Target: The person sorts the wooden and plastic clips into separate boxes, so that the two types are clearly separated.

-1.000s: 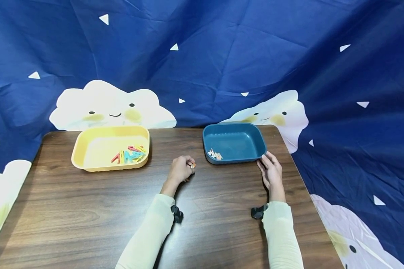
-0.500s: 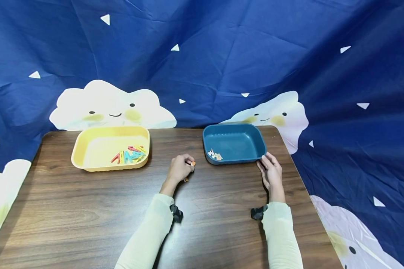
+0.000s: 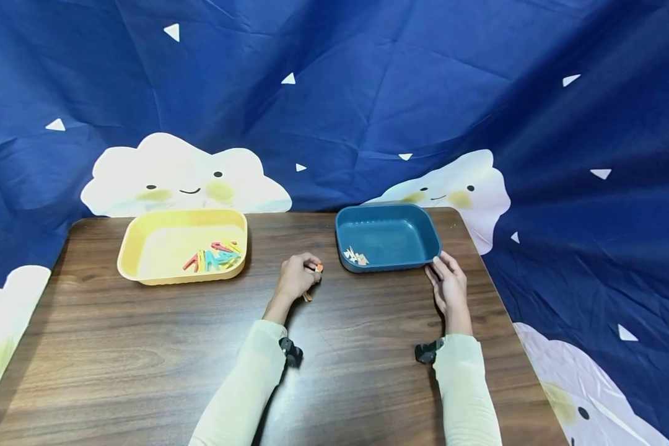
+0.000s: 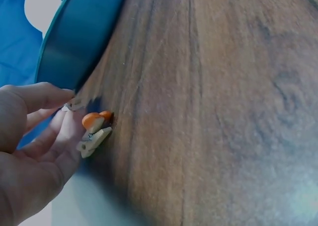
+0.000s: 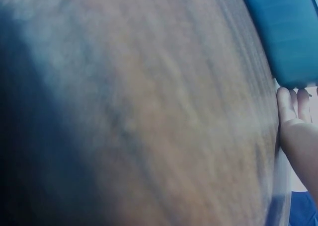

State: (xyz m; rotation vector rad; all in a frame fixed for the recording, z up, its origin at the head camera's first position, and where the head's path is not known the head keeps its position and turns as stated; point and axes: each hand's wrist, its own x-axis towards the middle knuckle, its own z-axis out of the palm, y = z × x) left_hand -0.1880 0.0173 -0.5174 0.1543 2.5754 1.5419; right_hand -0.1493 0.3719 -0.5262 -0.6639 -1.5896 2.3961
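My left hand (image 3: pixel 297 277) is over the table, left of the blue bin. In the left wrist view, its thumb and fingertips pinch a small pale clothespin (image 4: pixel 73 106), mostly hidden by the fingers. A wooden clothespin with an orange ornament (image 4: pixel 94 132) lies close by, under the hand; in the head view a bit of it shows below the palm. My right hand (image 3: pixel 450 282) touches the near right corner of the blue bin (image 3: pixel 390 267) with fairly straight fingers. Several small pale clothespins (image 3: pixel 357 256) lie in that bin's near left corner.
To the left stands a yellow bin (image 3: pixel 139 254) with several red, yellow and blue plastic clothespins (image 3: pixel 214 257) inside. Both bins stand near the far edge of the brown wooden table (image 3: pixel 145 347). A dark blue curtain (image 3: pixel 334 111) with clouds hangs behind.
My left hand has shifted slightly left and back, and more of the clothespin below it shows. The right hand and both bins have stayed in place.
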